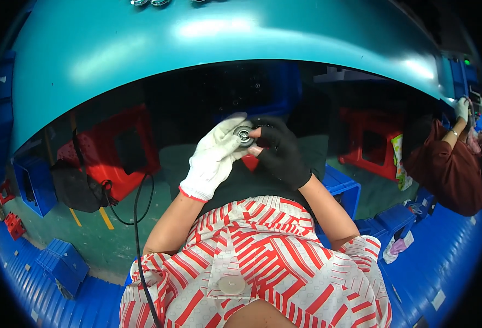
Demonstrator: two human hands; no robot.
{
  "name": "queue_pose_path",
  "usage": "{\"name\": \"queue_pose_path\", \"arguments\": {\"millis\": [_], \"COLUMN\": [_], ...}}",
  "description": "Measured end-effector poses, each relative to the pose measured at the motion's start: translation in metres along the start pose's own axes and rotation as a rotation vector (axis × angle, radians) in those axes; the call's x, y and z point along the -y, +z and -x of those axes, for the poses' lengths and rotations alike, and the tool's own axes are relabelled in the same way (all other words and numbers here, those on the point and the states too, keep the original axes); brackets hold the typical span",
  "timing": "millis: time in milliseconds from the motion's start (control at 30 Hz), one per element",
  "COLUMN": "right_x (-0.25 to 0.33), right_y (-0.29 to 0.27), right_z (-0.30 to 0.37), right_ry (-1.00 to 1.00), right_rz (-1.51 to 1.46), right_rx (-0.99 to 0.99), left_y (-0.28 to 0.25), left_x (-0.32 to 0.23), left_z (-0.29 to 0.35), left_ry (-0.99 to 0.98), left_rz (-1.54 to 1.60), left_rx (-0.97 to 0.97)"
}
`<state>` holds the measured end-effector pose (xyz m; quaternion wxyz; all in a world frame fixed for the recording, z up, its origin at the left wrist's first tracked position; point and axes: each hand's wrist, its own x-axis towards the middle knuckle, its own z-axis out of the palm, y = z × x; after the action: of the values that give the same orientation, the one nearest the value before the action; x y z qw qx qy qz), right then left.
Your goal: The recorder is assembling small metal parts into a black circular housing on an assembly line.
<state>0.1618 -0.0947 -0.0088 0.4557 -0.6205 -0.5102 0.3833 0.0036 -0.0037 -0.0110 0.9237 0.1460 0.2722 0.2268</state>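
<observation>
A small round wheel point(244, 136) with a black rim and a silvery spoked centre is held in front of my body, short of the table's near edge. My left hand point(212, 158), in a white knit glove with a red cuff, grips it with the thumb across its lower left side and the fingers behind. My right hand point(284, 154) wears a black glove with bare fingertips. Its thumb and forefinger close in at the wheel's right edge and appear to pinch it. Part of the rim is hidden by the fingers.
A glossy teal table point(137, 54) curves across the far side, with several shiny metal parts point(158, 2) at its far edge. Red stools point(115, 150) stand on both sides below. A black cable point(136, 229) hangs at left. Another person point(445, 164) sits at far right.
</observation>
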Motion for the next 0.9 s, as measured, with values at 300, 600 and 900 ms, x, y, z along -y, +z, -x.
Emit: {"name": "queue_pose_path", "arguments": {"millis": [300, 600, 900], "right_x": [0.018, 0.016, 0.024], "right_y": [0.011, 0.023, 0.025], "right_z": [0.010, 0.016, 0.013], "right_ry": [-0.028, -0.018, -0.207], "right_rz": [0.116, 0.046, 0.303], "right_rx": [0.015, 0.010, -0.043], "left_y": [-0.003, -0.014, -0.006], "left_x": [0.003, 0.007, 0.010], "left_z": [0.020, 0.031, 0.034], "left_ry": [0.110, 0.094, 0.119], "left_rz": [0.012, 0.146, 0.076], "left_rx": [0.047, 0.099, 0.108]}}
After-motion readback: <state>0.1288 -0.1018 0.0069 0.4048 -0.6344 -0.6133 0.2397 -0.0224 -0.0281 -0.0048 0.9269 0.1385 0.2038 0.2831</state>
